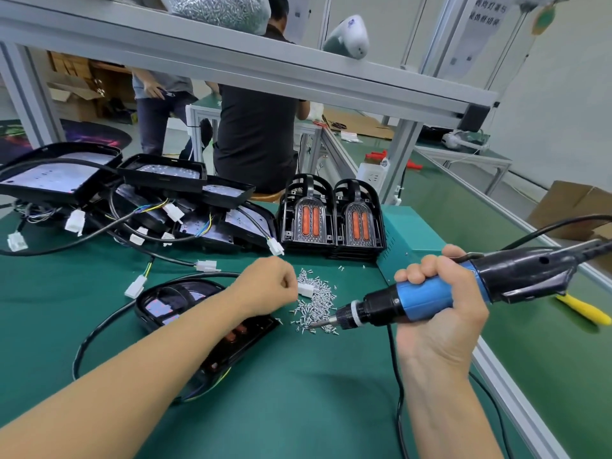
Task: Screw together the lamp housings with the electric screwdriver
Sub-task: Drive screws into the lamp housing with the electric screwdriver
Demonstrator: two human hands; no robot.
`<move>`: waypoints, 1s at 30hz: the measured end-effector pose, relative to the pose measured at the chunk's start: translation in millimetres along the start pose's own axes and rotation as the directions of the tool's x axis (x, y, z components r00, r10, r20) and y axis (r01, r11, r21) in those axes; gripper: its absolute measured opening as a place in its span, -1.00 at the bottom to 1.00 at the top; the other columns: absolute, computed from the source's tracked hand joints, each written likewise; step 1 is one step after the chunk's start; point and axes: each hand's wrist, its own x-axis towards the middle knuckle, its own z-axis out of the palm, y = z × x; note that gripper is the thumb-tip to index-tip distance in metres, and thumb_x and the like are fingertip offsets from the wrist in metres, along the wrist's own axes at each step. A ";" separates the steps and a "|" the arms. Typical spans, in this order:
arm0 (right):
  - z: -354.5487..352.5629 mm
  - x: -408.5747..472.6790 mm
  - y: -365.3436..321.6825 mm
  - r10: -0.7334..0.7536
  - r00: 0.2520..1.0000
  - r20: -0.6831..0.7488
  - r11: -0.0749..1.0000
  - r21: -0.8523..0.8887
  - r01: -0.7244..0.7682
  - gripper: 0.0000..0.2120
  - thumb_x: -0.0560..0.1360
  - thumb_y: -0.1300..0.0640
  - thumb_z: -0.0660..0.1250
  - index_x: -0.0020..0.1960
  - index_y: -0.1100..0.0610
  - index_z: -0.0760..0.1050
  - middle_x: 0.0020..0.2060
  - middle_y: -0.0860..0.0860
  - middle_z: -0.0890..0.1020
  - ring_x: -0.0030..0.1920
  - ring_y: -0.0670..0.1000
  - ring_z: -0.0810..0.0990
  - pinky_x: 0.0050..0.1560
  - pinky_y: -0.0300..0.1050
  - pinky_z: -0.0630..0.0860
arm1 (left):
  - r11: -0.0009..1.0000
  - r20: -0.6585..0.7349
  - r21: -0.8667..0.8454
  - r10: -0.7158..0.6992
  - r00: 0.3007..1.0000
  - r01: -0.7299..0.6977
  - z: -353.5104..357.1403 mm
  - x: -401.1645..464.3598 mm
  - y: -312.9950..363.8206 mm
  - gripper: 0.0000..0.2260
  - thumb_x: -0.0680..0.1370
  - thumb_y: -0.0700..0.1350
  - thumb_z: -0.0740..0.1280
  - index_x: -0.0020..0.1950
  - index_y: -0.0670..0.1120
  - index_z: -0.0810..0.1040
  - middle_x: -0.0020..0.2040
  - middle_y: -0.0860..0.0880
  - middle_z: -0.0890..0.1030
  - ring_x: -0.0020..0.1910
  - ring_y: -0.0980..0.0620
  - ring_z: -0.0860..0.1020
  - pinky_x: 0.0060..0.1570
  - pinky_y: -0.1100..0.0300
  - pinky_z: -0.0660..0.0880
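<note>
Both hands work over the green desk (298, 392). The right hand (440, 313) has its fingers curled tight round the blue grip of the electric screwdriver (427, 298), which lies nearly level and points toward nine o'clock; its bit tip (318, 325) touches the near edge of the screw pile (316, 303). A black cable (399, 376) drops from the tool toward six o'clock. The left hand (268, 286) reaches across from seven o'clock with its fingers curled at the pile's nine o'clock edge, just beside a white connector (305, 289); whether it pinches a screw or the connector cannot be told.

Under the left forearm lies one lamp housing (172, 303), black, with a reddish lens showing, at about eight o'clock from the screws. A heap of black lamp housings (132, 190) with wires and white plugs fills the desk from nine to eleven o'clock. At twelve o'clock from the pile stand two arched black lamp units (332, 220) with orange bars, side by side and touching. A teal metal box (409, 240) sits just at their three o'clock side. A yellow-handled tool (586, 311) lies at three o'clock, past the screwdriver. Beyond the desk a person in a black shirt (256, 137) sits facing away.
</note>
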 end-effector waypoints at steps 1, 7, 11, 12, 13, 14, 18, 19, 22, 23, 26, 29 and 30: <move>1.4 0.4 -1.2 0.002 1.000 -0.001 1.000 0.008 -0.002 -0.81 0.31 0.27 0.26 -0.10 0.10 0.42 -0.47 -0.04 0.43 -0.47 -0.06 0.42 -0.31 -0.23 0.46 | 0.989 -0.016 -0.148 -0.013 1.000 0.010 -7.9 -4.9 -0.3 -0.91 0.42 -0.19 0.37 -0.28 -0.06 0.62 -0.32 0.05 0.63 -0.31 0.14 0.53 -0.28 0.36 0.42; 18.3 -1.6 -2.1 0.033 0.999 0.026 0.996 0.078 -0.035 -0.81 0.31 0.25 0.25 -0.09 0.09 0.43 -0.46 -0.06 0.44 -0.46 -0.07 0.42 -0.30 -0.24 0.47 | 0.708 -0.051 -0.706 -0.047 0.998 -0.003 -38.9 -55.1 -18.0 -0.90 0.37 -0.26 0.50 -0.26 -0.06 0.68 -0.32 0.00 0.66 -0.33 0.19 0.56 -0.28 0.45 0.44; 41.3 -8.3 6.8 0.073 0.995 0.070 0.988 0.135 -0.081 -0.83 0.31 0.23 0.25 -0.11 0.09 0.44 -0.46 -0.06 0.43 -0.47 -0.08 0.41 -0.30 -0.26 0.46 | 0.555 -0.065 -0.831 -0.158 0.985 0.035 -45.5 -90.5 -27.5 -0.83 0.24 -0.17 0.53 -0.20 -0.11 0.71 -0.21 -0.20 0.68 -0.27 0.05 0.61 -0.22 0.35 0.54; 47.7 -10.4 9.8 0.083 0.993 0.083 0.985 0.144 -0.094 -0.83 0.31 0.23 0.25 -0.11 0.09 0.43 -0.46 -0.06 0.43 -0.47 -0.08 0.41 -0.31 -0.26 0.46 | 0.521 -0.067 -0.853 -0.176 0.982 0.035 -46.8 -97.3 -28.7 -0.79 0.20 -0.15 0.53 -0.19 -0.12 0.71 -0.21 -0.24 0.68 -0.28 0.02 0.62 -0.24 0.33 0.55; 54.1 -12.7 12.9 0.093 0.991 0.098 0.983 0.151 -0.107 -0.84 0.31 0.22 0.25 -0.11 0.09 0.43 -0.46 -0.06 0.43 -0.47 -0.08 0.41 -0.31 -0.25 0.46 | 0.489 -0.071 -0.872 -0.186 0.980 0.029 -48.4 -103.1 -29.3 -0.75 0.16 -0.13 0.53 -0.19 -0.13 0.71 -0.20 -0.25 0.67 -0.29 0.00 0.62 -0.25 0.31 0.56; 60.3 -15.1 16.0 0.103 0.988 0.111 0.980 0.157 -0.120 -0.84 0.31 0.22 0.25 -0.11 0.09 0.43 -0.46 -0.06 0.43 -0.48 -0.08 0.41 -0.32 -0.25 0.46 | 0.464 -0.077 -0.886 -0.190 0.979 0.021 -49.8 -108.1 -30.3 -0.73 0.14 -0.11 0.53 -0.19 -0.13 0.71 -0.21 -0.25 0.68 -0.29 -0.01 0.64 -0.27 0.30 0.56; 82.0 -24.7 26.4 0.137 0.978 0.160 0.970 0.181 -0.165 -0.85 0.31 0.23 0.24 -0.12 0.09 0.42 -0.46 -0.06 0.42 -0.48 -0.08 0.41 -0.32 -0.25 0.46 | 0.435 -0.119 -0.900 -0.208 0.971 -0.017 -54.8 -121.3 -36.4 -0.76 0.16 -0.11 0.50 -0.20 -0.09 0.72 -0.23 -0.20 0.69 -0.27 0.04 0.66 -0.23 0.36 0.53; 86.2 -26.8 28.6 0.144 0.975 0.171 0.968 0.181 -0.175 -0.85 0.31 0.23 0.24 -0.12 0.08 0.42 -0.46 -0.06 0.42 -0.48 -0.08 0.41 -0.32 -0.25 0.46 | 0.431 -0.129 -0.902 -0.216 0.968 -0.024 -55.7 -123.9 -38.4 -0.77 0.17 -0.11 0.49 -0.20 -0.08 0.72 -0.23 -0.18 0.69 -0.27 0.06 0.65 -0.24 0.38 0.52; 96.1 -32.5 34.3 0.152 0.970 0.190 0.968 0.171 -0.185 -0.84 0.30 0.23 0.25 -0.13 0.08 0.42 -0.46 -0.06 0.42 -0.47 -0.09 0.40 -0.32 -0.25 0.46 | 0.434 -0.157 -0.900 -0.228 0.961 -0.043 -57.2 -130.8 -45.2 -0.77 0.20 -0.08 0.48 -0.17 -0.07 0.72 -0.24 -0.16 0.70 -0.30 0.12 0.62 -0.24 0.38 0.51; 98.4 -34.1 35.9 0.152 0.970 0.192 0.969 0.164 -0.184 -0.84 0.30 0.23 0.25 -0.13 0.08 0.43 -0.46 -0.06 0.42 -0.47 -0.09 0.40 -0.32 -0.25 0.46 | 0.440 -0.164 -0.897 -0.224 0.961 -0.050 -57.6 -132.7 -47.4 -0.74 0.19 -0.06 0.48 -0.16 -0.08 0.72 -0.24 -0.15 0.69 -0.31 0.12 0.61 -0.22 0.38 0.51; 103.8 -37.6 39.9 0.146 0.969 0.199 0.973 0.148 -0.177 -0.83 0.30 0.23 0.25 -0.11 0.09 0.42 -0.46 -0.06 0.42 -0.47 -0.08 0.40 -0.31 -0.23 0.46 | 0.460 -0.180 -0.886 -0.222 0.958 -0.060 -58.4 -137.2 -51.9 -0.73 0.18 0.00 0.48 -0.16 -0.06 0.72 -0.24 -0.15 0.69 -0.29 0.13 0.60 -0.20 0.38 0.52; 107.0 -39.6 44.2 0.155 0.965 0.213 0.972 0.140 -0.187 -0.83 0.31 0.23 0.25 -0.12 0.08 0.42 -0.45 -0.06 0.42 -0.47 -0.08 0.41 -0.31 -0.25 0.45 | 0.481 -0.191 -0.875 -0.221 0.956 -0.064 -60.1 -140.2 -56.2 -0.84 0.26 -0.08 0.46 -0.19 -0.04 0.72 -0.25 -0.12 0.69 -0.28 0.14 0.61 -0.20 0.40 0.50; 108.0 -40.1 45.6 0.155 0.964 0.216 0.973 0.135 -0.186 -0.83 0.30 0.23 0.25 -0.12 0.08 0.42 -0.46 -0.06 0.42 -0.47 -0.08 0.40 -0.31 -0.26 0.45 | 0.490 -0.195 -0.869 -0.218 0.956 -0.065 -60.7 -141.0 -58.1 -0.89 0.30 -0.13 0.46 -0.19 -0.03 0.72 -0.26 -0.11 0.69 -0.27 0.14 0.61 -0.19 0.42 0.49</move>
